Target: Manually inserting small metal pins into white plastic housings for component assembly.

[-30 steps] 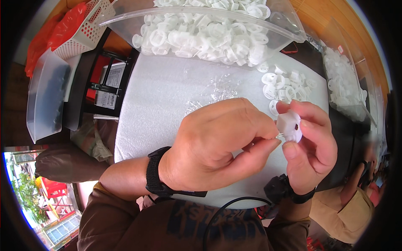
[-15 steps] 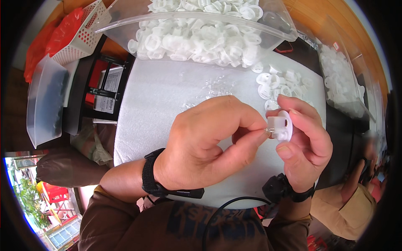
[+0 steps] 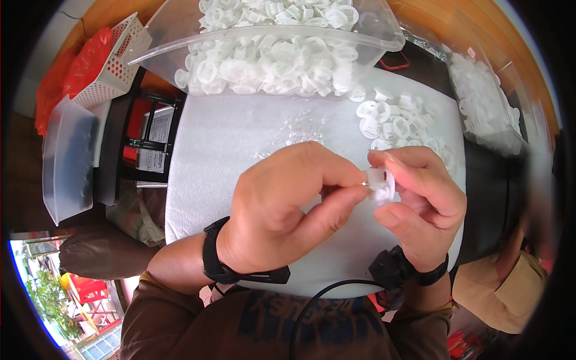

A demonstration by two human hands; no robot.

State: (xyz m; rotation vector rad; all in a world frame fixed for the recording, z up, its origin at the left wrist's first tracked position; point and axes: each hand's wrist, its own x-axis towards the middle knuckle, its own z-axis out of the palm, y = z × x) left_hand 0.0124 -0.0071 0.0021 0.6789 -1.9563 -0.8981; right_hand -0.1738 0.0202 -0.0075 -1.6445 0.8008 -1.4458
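Observation:
Between the fingertips and thumb of my right hand (image 3: 429, 207) is a white plastic part (image 3: 387, 187) with a round flange and a short squarish body. Closed in a pinch, my left hand (image 3: 282, 210) grips a small shiny clear piece (image 3: 365, 183) against the body's near side. Only a sliver of that piece shows; my fingertips cover the rest. Beyond my left hand, small clear pieces (image 3: 303, 127) lie scattered on the white foam sheet (image 3: 219, 138). A loose heap of similar white plastic parts (image 3: 399, 117) lies past my right hand.
A large clear bin (image 3: 270, 60) full of white parts stands at the far edge. To the right is another clear container (image 3: 486, 99) of white pieces. A translucent box (image 3: 69, 159) and a white basket (image 3: 117, 66) with red bags stand left. A co-worker's arm (image 3: 510, 252) shows at right.
The whole view has shifted slightly. Both hands, with the white plastic part, sit a little further left, and less of the clear piece shows between my left fingertips and the part.

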